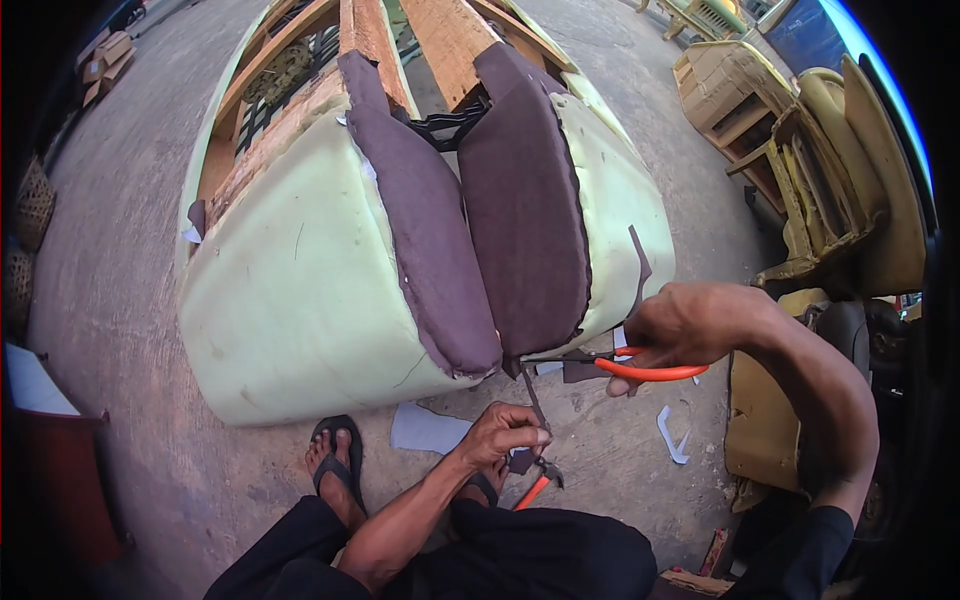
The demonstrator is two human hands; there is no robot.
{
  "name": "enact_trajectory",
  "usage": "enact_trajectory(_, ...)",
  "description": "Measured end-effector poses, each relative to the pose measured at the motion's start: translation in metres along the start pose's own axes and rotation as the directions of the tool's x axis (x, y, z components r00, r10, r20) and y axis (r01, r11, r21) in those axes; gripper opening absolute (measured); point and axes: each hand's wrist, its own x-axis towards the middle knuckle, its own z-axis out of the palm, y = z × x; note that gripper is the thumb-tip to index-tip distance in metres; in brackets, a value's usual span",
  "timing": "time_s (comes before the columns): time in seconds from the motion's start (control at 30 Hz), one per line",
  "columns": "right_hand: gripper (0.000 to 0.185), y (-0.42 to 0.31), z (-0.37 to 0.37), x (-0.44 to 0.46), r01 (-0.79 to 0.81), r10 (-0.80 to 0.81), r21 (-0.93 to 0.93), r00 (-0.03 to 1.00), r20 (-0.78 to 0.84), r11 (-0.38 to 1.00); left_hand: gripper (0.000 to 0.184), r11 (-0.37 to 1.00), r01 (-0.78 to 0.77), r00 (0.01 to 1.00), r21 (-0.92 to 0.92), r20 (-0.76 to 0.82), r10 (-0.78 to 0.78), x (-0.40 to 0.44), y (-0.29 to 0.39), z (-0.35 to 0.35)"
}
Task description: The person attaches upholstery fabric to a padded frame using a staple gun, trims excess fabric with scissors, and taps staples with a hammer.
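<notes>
A pair of orange-handled scissors (650, 370) is in my right hand (680, 325), fingers closed round the grips. Their blades point left, at the lower front corner of the furniture frame. My left hand (505, 435) pinches the end of a narrow dark strip of fabric (533, 397), which stretches up to that corner close to the blade tips. Purple-brown fabric (525, 215) covers the two inner faces of the frame. Pale green foam (290, 270) wraps the outer sides.
Bare wooden boards (445, 45) show at the far end of the frame. An orange-handled tool (535, 490), fabric scraps (428, 430) and a white offcut (672, 436) lie on the concrete floor (110, 220). Old chair parts (825, 180) are piled on the right; a red-brown object (65, 480) stands left.
</notes>
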Motion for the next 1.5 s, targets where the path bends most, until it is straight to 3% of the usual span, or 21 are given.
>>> enact_trajectory(0.13,0.085,-0.004,-0.001,0.008,0.029,-0.029,-0.005,1.0,-0.009,1.0,0.013,0.997,0.009,0.999,-0.072,0.054,-0.005,-0.003,0.008,-0.002)
enact_trajectory(0.23,0.081,-0.01,-0.006,0.014,0.026,-0.025,-0.014,0.997,0.072,1.0,0.013,0.99,-0.001,0.996,-0.138,0.09,0.013,-0.004,0.012,0.002)
enact_trajectory(0.33,0.082,-0.02,-0.006,0.027,0.042,-0.039,-0.044,0.997,0.074,0.998,0.012,0.994,-0.024,0.993,-0.102,0.111,0.036,0.002,0.015,0.007)
enact_trajectory(0.47,0.084,-0.024,0.012,0.041,0.153,-0.156,-0.029,0.982,-0.103,0.988,0.013,0.991,-0.063,0.99,-0.114,0.116,0.077,0.007,0.022,0.017)
enact_trajectory(0.57,0.08,-0.025,0.021,0.045,0.146,-0.139,0.04,0.979,-0.146,0.988,0.015,0.995,-0.092,0.982,-0.048,0.161,0.099,0.01,0.022,0.017)
enact_trajectory(0.67,0.072,-0.028,0.03,0.035,0.117,-0.114,0.014,0.981,-0.157,0.993,0.016,1.0,0.005,0.973,-0.006,0.232,-0.004,0.005,0.012,0.013)
enact_trajectory(0.73,0.069,-0.03,0.028,0.026,0.104,-0.1,0.019,0.981,-0.168,0.994,0.01,0.954,0.157,0.964,0.256,0.168,-0.204,0.0,0.01,0.003)
enact_trajectory(0.77,0.066,-0.031,0.026,0.023,0.093,-0.089,0.015,0.98,-0.178,0.996,0.011,0.936,0.167,0.963,0.31,0.151,-0.222,-0.001,0.009,-0.001)
enact_trajectory(0.9,0.056,-0.041,0.022,0.032,0.084,-0.089,-0.03,0.975,-0.203,0.996,0.017,0.986,0.043,0.964,0.16,0.251,-0.083,-0.002,0.008,0.001)
enact_trajectory(1.03,0.05,-0.039,0.037,0.035,0.083,-0.078,0.015,0.978,-0.195,0.996,0.017,0.946,0.037,0.961,0.322,0.248,-0.121,-0.003,0.016,-0.008)
enact_trajectory(1.1,0.049,-0.033,0.055,0.038,0.184,-0.19,-0.049,0.934,-0.301,0.982,0.014,0.758,0.153,0.944,0.634,0.132,-0.301,-0.005,0.023,-0.02)
enact_trajectory(1.13,0.049,-0.029,0.061,0.034,0.181,-0.182,-0.034,0.927,-0.327,0.983,0.014,0.738,0.151,0.941,0.657,0.133,-0.311,-0.003,0.025,-0.032)
enact_trajectory(1.2,0.049,-0.02,0.081,0.026,0.115,-0.087,0.069,0.941,-0.328,0.991,0.022,0.26,0.258,0.957,0.93,-0.211,-0.197,-0.007,0.024,-0.055)
enact_trajectory(1.23,0.051,-0.009,0.102,0.033,0.096,-0.043,0.136,0.936,-0.35,0.986,0.029,0.132,0.357,0.925,0.925,-0.33,-0.188,-0.008,0.035,-0.059)
enact_trajectory(1.27,0.054,0.005,0.125,0.036,0.15,-0.042,0.231,0.909,-0.415,0.961,0.029,0.109,0.35,0.926,0.931,-0.326,-0.19,-0.009,0.036,-0.068)
enact_trajectory(1.33,0.059,0.036,0.185,0.05,0.235,-0.024,0.396,0.882,-0.47,0.888,0.032,-0.087,0.355,0.923,0.931,-0.364,-0.125,-0.017,0.029,-0.088)
enact_trajectory(1.37,0.061,0.051,0.216,0.063,0.259,-0.016,0.462,0.884,-0.467,0.848,0.036,-0.207,0.332,0.893,0.92,-0.377,-0.244,-0.022,0.037,-0.073)
enact_trajectory(1.4,0.062,0.058,0.242,0.068,0.176,0.078,0.572,0.917,-0.392,0.801,0.036,-0.216,0.339,0.888,0.915,-0.388,-0.247,-0.026,0.049,-0.051)
enact_trajectory(1.43,0.064,0.062,0.27,0.074,0.088,0.162,0.669,0.94,-0.301,0.738,0.035,-0.186,0.217,0.912,0.958,-0.267,-0.312,-0.026,0.063,-0.024)
enact_trajectory(1.47,0.061,0.066,0.308,0.086,0.034,0.269,0.75,0.922,-0.278,0.661,0.035,-0.145,0.09,0.917,0.985,-0.139,-0.375,-0.023,0.074,0.001)
enact_trajectory(1.5,0.058,0.066,0.348,0.102,-0.018,0.376,0.824,0.895,-0.239,0.566,0.035,-0.154,0.09,0.91,0.984,-0.144,-0.388,-0.018,0.079,0.023)
